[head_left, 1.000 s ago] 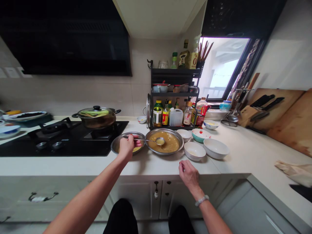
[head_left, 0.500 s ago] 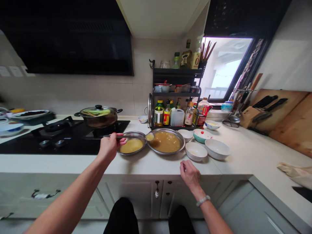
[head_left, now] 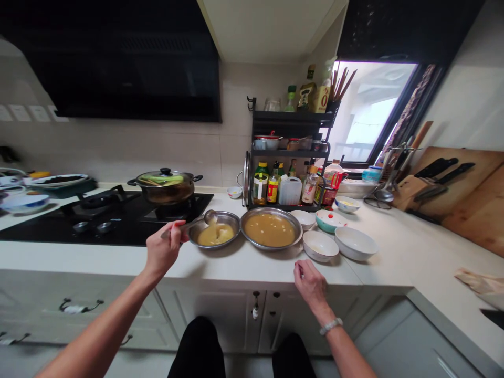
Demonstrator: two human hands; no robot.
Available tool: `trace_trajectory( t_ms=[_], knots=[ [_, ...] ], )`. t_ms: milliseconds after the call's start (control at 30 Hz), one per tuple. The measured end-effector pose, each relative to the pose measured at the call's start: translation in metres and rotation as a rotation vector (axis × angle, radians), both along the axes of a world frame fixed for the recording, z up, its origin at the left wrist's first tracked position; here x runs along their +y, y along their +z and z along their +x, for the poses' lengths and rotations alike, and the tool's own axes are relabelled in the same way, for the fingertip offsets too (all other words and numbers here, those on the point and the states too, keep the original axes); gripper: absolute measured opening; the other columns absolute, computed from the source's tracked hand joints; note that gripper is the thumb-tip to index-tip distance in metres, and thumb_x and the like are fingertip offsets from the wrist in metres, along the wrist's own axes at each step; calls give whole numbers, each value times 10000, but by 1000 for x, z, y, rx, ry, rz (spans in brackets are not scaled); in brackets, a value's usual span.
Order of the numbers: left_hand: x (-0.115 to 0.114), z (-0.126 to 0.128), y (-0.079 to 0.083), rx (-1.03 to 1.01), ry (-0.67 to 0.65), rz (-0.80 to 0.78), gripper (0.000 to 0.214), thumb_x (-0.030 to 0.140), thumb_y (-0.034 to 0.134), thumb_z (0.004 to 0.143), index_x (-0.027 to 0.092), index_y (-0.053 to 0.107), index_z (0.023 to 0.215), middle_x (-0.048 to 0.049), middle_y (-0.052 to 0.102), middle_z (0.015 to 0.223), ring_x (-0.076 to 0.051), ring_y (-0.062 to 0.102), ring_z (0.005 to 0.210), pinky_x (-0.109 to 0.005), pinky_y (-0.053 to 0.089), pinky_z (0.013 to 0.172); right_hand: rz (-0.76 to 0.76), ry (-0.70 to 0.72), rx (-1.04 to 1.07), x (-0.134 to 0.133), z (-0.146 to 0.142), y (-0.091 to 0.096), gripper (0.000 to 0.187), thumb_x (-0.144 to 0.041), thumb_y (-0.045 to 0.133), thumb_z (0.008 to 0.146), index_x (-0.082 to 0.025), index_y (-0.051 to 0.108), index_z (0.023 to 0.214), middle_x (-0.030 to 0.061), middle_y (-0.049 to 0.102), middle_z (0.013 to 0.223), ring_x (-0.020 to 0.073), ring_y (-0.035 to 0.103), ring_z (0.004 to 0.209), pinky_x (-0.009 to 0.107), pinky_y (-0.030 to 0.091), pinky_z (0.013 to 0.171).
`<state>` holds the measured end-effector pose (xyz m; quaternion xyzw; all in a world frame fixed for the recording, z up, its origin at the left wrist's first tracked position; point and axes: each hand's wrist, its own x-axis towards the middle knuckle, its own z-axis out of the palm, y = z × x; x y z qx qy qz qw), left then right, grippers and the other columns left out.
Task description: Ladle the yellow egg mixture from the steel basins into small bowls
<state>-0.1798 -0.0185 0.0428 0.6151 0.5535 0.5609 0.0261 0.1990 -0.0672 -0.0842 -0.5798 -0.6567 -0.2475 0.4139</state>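
My left hand [head_left: 163, 247] is closed round the handle of a metal ladle [head_left: 210, 216]. The ladle's bowl is tipped over the smaller steel dish [head_left: 237, 231], and pale yellow liquid runs from it into the yellow liquid there. Right beside it, rims close together, sits a larger steel dish [head_left: 300, 237] of brownish broth with small pale bits. My right hand [head_left: 310, 281] rests at the counter's front edge, fingers curled in, just in front of a white bowl [head_left: 320, 247]. Whether anything is inside those fingers is hidden.
A lidded pot [head_left: 165, 186] stands on the black hob [head_left: 114, 231]. Behind the dishes is a black rack [head_left: 291, 153] of bottles. Another white bowl [head_left: 356, 243] and a green-sided bowl [head_left: 331, 221] stand to the right, with a knife block [head_left: 409, 190] farther back.
The ladle has moved left from the larger dish's rim to over the smaller dish and tipped, pouring its liquid. My right hand has stayed at the counter edge.
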Motion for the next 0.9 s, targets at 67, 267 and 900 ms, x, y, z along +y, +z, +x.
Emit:
trace_trajectory(
  t_ms=[67, 267, 900],
  knots=[
    [2, -2, -7, 150, -40, 71, 262, 301, 439, 825, 196, 662, 913, -54, 691, 715, -175, 648, 624, -247, 477, 646, 0, -4, -1, -1, 0, 1, 258, -200, 396, 912, -192, 565, 717, 15, 534, 635, 128, 495, 570, 246, 321, 568],
    [4, 17, -5, 267, -65, 223, 280, 252, 389, 870, 168, 640, 963, -55, 685, 753, -151, 640, 647, -236, 472, 675, 6, -6, -4, 0, 0, 0, 252, -202, 400, 907, -188, 575, 728, 13, 535, 636, 123, 494, 569, 241, 324, 563],
    [28, 120, -6, -142, -413, -254, 333, 310, 362, 867, 122, 636, 856, -49, 651, 547, -187, 645, 494, -283, 510, 521, 3, -7, 12, 1, 0, -2, 254, -198, 402, 911, -191, 559, 711, 8, 513, 635, 125, 472, 570, 245, 312, 568]
  ],
)
